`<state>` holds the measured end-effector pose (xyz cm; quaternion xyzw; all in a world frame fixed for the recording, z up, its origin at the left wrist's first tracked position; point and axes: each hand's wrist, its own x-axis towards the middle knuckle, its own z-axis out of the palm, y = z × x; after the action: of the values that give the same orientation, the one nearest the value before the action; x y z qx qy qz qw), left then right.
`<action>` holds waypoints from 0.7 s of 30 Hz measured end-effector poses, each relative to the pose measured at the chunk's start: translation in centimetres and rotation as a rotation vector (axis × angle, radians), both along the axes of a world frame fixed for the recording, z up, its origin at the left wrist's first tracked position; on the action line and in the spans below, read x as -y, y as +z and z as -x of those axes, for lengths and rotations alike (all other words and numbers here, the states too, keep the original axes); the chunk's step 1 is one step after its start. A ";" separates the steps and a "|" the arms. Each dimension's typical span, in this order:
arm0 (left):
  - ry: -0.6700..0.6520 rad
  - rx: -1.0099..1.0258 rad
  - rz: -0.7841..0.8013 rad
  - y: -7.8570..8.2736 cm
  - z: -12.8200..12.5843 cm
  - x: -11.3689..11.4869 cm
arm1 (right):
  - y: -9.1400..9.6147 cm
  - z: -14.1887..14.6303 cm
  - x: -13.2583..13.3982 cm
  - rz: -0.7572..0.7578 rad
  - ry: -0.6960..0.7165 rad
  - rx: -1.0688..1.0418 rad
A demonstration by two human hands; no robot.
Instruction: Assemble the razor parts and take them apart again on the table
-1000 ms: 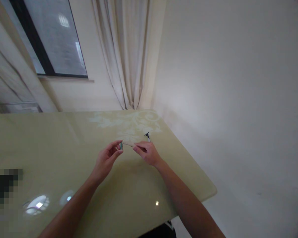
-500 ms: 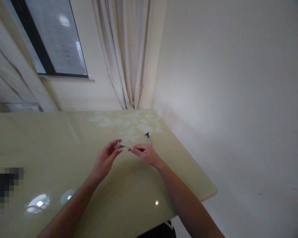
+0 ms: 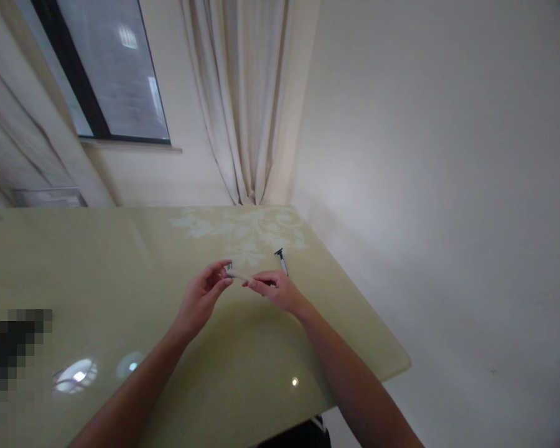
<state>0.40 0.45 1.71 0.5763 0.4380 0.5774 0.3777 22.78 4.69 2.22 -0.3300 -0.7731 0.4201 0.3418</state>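
Observation:
Between my two hands is a small razor (image 3: 239, 275) with a pale, slightly curved handle and a dark-green head. My left hand (image 3: 203, 297) holds the head end between thumb and fingertips. My right hand (image 3: 276, 290) pinches the other end of the handle, and its fingers hide part of it. Just beyond my right hand, a second razor (image 3: 282, 261) with a black head and a silver-grey handle lies on the table. The lower end of its handle is partly hidden behind my right hand.
The glossy pale-green table (image 3: 345, 323) has a rounded right corner near the white wall (image 3: 438, 186). A gathered curtain (image 3: 247, 112) and a window (image 3: 112, 68) are behind it. A blurred-out dark patch (image 3: 14, 348) is at the left edge.
The held razor has turned slightly, so its head now points more upward at my left fingertips. Both hands stay in nearly the same place, and the view has shifted slightly.

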 end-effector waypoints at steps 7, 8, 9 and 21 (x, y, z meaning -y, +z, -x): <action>0.009 -0.013 -0.010 0.0 0.0 -0.1 | 0.1 -0.1 0.0 -0.026 -0.071 0.017; 0.003 -0.015 -0.010 0.0 0.0 -0.1 | 0.1 0.0 0.0 0.000 -0.037 0.016; 0.000 -0.016 -0.012 0.1 0.0 -0.1 | 0.1 0.0 0.1 0.020 -0.004 0.018; 0.011 -0.013 -0.016 -0.3 0.2 -0.3 | 0.0 0.1 0.0 -0.063 -0.024 0.064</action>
<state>0.25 0.78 1.43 0.5807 0.4389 0.5793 0.3669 22.64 4.70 2.20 -0.3414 -0.7925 0.3808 0.3323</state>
